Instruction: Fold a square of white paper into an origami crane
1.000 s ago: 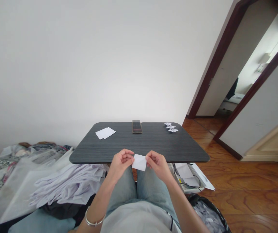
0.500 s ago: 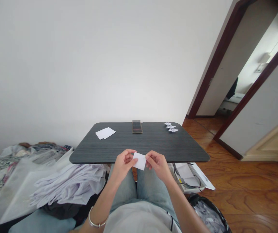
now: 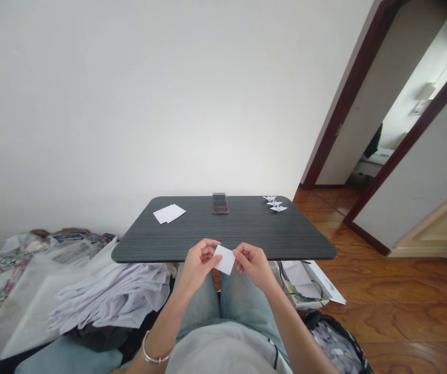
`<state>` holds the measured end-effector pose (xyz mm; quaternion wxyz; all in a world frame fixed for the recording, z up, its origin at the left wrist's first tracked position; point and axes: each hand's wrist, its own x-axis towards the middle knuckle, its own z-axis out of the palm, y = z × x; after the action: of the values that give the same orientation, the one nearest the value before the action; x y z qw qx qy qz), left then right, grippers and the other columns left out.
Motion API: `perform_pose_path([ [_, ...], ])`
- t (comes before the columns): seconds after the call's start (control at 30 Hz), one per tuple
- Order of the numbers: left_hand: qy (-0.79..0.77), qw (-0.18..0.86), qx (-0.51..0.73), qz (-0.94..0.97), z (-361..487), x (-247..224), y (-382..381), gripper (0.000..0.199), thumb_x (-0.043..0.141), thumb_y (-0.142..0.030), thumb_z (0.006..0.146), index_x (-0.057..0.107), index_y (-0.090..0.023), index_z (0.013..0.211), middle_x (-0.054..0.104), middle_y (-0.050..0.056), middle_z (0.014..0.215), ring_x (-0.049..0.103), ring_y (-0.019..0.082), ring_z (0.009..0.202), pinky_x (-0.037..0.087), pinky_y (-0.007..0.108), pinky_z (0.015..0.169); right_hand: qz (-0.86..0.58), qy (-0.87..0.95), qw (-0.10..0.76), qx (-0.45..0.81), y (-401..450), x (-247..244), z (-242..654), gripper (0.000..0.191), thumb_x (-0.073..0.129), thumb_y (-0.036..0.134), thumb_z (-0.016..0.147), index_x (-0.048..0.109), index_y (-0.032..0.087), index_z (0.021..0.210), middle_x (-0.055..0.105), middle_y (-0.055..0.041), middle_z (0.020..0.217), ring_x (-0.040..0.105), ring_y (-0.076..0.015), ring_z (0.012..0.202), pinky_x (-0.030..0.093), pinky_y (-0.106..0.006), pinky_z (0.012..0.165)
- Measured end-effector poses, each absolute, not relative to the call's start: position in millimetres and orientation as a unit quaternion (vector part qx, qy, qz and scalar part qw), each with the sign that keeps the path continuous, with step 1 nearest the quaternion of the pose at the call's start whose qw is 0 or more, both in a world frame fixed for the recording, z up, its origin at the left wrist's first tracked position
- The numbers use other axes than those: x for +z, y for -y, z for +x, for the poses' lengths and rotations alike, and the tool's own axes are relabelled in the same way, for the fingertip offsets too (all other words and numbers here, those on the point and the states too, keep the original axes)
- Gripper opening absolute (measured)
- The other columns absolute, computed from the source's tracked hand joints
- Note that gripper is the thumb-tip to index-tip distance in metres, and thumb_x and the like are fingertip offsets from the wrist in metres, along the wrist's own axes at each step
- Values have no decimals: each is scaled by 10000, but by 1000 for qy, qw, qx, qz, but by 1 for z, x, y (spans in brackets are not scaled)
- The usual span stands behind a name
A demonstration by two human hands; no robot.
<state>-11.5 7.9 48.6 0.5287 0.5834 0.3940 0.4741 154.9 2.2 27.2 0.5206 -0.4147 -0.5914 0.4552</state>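
Observation:
A small white square of paper (image 3: pixel 225 260) is held over my lap, just off the near edge of the dark table (image 3: pixel 192 239). My left hand (image 3: pixel 200 261) pinches its left side between thumb and fingers. At its upper right corner, my right hand (image 3: pixel 250 262) grips it with thumb and fingertips. Farther back on the left lie white paper sheets (image 3: pixel 169 213), overlapping. Three folded paper cranes (image 3: pixel 276 206) stand in a row at the back right of the table.
A phone-like dark object (image 3: pixel 220 203) lies at the table's back middle. Left of my legs are heaped white cloth (image 3: pixel 110 296) and plastic bags. On the right stand a box with papers and cables (image 3: pixel 303 285) and a black bag of paper scraps (image 3: pixel 334 343).
The paper has tilted very slightly in my fingers. Both hands keep almost the same place and grip.

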Motion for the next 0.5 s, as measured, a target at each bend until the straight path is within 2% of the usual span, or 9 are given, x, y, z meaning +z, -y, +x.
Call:
perform_pose_path([
  [0.37,-395,527,478,580,-12,50,-9,298,667,-211,666,547,-122,924,596,-21,619,570,104,570,435,211,583,-414,591,516,462,-5,26,155,292,563,423,776,540,166,638,532,28,494,498,-89,429,402,-179,411],
  [0.5,-386,547,486,562,-10,50,-8,370,653,-240,689,529,-140,1024,587,-31,613,570,109,568,453,214,567,-417,582,534,451,-5,27,155,284,566,401,781,522,168,626,512,38,468,471,-79,410,379,-172,404],
])
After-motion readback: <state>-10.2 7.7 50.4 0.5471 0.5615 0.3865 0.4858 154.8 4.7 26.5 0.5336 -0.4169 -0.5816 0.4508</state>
